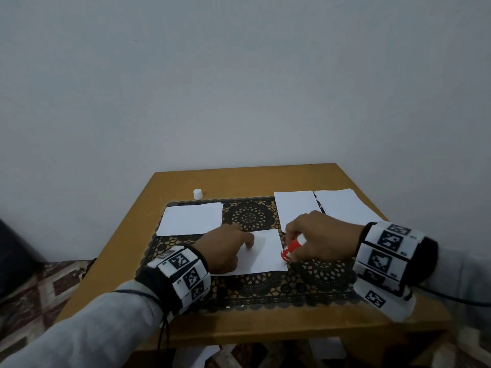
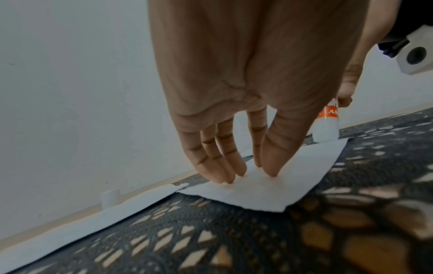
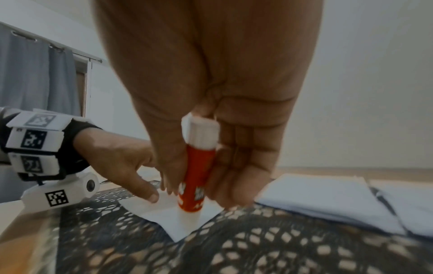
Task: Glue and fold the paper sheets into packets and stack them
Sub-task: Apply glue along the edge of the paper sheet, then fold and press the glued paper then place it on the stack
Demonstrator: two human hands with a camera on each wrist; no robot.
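I see the paper sheet (image 1: 268,252) lying flat on the black lace mat (image 1: 265,288), which I take as my landmark on the worktop (image 1: 239,179). My left hand (image 1: 225,251) is spread wide, with straight fingertips (image 2: 225,178) pressing on the left part of this sheet. My right hand (image 1: 316,240) grips the red glue stick (image 3: 195,178) with thumb and curled fingers, and the white tip of the stick touches the right edge of the same sheet, close to its corner. A second sheet (image 1: 191,218) lies on the far left part of the mat. Two more sheets (image 1: 295,205) lie at the far right corner of the mat, partly over its edge. A small white cap (image 1: 198,193) stands on the bare wood just behind the far left corner of the mat.
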